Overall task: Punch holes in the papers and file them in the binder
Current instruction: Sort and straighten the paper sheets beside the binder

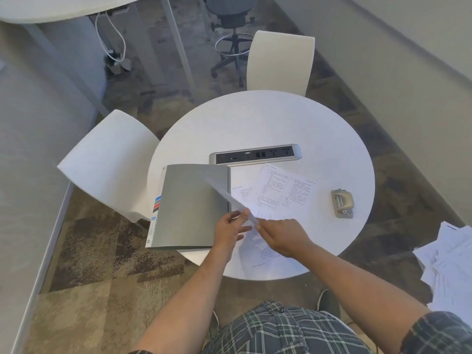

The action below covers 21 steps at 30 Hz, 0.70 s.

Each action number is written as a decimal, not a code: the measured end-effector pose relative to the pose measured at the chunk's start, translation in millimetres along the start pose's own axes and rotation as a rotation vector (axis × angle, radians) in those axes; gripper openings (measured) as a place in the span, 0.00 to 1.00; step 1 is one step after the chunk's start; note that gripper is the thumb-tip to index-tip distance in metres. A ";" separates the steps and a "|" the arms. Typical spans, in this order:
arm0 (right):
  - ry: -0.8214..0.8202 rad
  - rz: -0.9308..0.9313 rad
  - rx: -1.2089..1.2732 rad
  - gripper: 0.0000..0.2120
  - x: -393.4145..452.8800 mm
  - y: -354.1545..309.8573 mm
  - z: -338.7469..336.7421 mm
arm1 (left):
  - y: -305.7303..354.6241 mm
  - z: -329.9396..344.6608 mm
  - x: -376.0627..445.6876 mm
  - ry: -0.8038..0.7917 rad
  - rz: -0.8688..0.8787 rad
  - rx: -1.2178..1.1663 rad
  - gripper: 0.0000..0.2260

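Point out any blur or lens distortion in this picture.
Head view: the raised white sheet pinched by both hands is motion-smeared; print on the flat white papers is too soft to read; the wide lens bows the grey wall's edge.

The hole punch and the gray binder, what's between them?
Printed papers lie on the table between the hole punch and binder, seen from the head camera.

Both arms are stretched forward. The left hand (229,229) and right hand (281,236) are held close together, fingers pinched.
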State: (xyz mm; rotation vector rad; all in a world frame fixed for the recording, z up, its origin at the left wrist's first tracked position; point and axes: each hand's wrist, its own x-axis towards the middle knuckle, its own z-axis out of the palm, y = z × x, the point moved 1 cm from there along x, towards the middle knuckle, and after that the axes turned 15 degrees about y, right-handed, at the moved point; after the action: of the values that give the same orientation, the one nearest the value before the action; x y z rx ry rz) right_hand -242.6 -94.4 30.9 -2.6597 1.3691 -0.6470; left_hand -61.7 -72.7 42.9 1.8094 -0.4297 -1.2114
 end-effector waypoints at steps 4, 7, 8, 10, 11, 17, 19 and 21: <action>-0.176 0.216 0.291 0.22 1.2 -3.8 2.4 | 4.4 -4.9 -2.6 -0.024 -0.027 -0.012 0.13; -0.219 0.450 0.516 0.31 5.0 -5.1 -0.6 | 5.5 -5.3 -3.7 -0.035 -0.018 -0.020 0.15; -0.214 0.506 0.596 0.37 6.6 -4.8 -1.5 | 6.1 -5.4 -3.8 -0.034 -0.014 -0.024 0.14; -0.224 0.596 0.746 0.45 8.0 -2.0 -0.7 | 6.9 -5.5 -2.9 -0.037 -0.008 -0.032 0.13; -0.236 0.628 0.791 0.46 8.3 0.8 1.2 | 7.0 -5.8 -2.3 -0.038 -0.005 -0.033 0.14; -0.352 0.621 0.750 0.25 10.1 3.7 1.0 | 7.3 -4.5 0.8 -0.046 0.038 0.028 0.13; -0.410 0.596 0.687 0.27 11.6 0.2 -1.5 | 6.7 -4.8 2.0 -0.026 0.059 0.054 0.05; -0.439 0.523 0.562 0.24 11.4 -0.5 -1.1 | 5.2 -7.1 6.2 0.034 0.133 0.167 0.07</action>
State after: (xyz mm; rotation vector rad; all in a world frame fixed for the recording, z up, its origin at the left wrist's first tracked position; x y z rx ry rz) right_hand -236.9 -103.0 35.8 -1.7675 1.3963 -0.2949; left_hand -51.8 -76.4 44.6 1.9071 -0.6379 -1.0784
